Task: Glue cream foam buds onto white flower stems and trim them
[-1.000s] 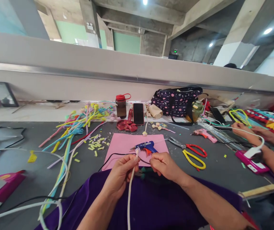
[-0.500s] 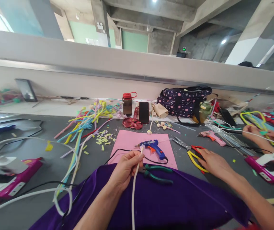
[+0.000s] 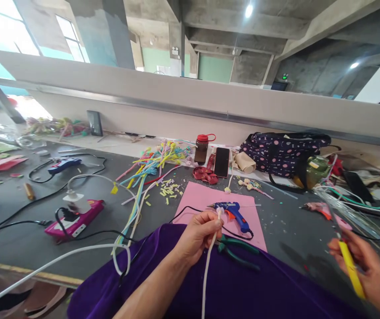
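Grey table (image 3: pixel 291 241) separates pink sheet's edge (image 3: pixel 259 226) from right fingers (image 3: pixel 362 250) holding scissors (image 3: pixel 350 268).

No lettering or numbers legible; green lit sign (image 3: pixel 285 76) high beyond bag (image 3: pixel 283 153), marking too small to read; yellow tag (image 3: pixel 114 188) on white cable (image 3: pixel 90 176), well left of bag, too blurred to read.

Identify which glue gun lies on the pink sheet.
The blue glue gun just beyond the left hand; the pink glue gun and far-left blue tool lie off that sheet.
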The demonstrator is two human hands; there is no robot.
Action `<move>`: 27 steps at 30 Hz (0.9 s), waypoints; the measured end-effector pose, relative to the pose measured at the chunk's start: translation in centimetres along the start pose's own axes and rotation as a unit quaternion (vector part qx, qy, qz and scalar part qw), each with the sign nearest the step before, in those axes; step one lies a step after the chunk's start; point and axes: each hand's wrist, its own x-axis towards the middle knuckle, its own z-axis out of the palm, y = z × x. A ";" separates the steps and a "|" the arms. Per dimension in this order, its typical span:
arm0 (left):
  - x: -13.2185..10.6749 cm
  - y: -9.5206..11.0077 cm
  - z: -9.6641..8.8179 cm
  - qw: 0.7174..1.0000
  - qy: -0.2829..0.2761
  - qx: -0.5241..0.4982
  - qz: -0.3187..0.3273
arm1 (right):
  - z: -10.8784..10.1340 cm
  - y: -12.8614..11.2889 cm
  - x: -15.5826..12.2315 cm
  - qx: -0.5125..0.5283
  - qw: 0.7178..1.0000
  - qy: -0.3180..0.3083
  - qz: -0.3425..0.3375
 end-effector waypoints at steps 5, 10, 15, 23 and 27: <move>0.0 0.0 0.1 1.000 0.003 0.005 -0.008 | 5.3 -8.6 -0.4 0.258 0.962 -0.081 0.043; 0.0 0.2 -0.1 1.000 0.019 -0.011 -0.020 | 9.5 -16.4 0.4 0.393 0.912 -0.120 0.005; 0.1 0.3 -0.1 0.999 0.017 -0.018 -0.021 | 12.1 -19.0 0.7 0.463 0.866 -0.174 -0.073; 0.1 0.2 0.0 1.000 0.011 0.001 -0.019 | 12.3 -18.1 -0.9 0.364 0.905 -0.203 -0.084; 0.1 0.2 0.0 1.000 0.020 0.006 -0.020 | 12.6 -17.5 -0.9 0.299 0.922 -0.234 -0.069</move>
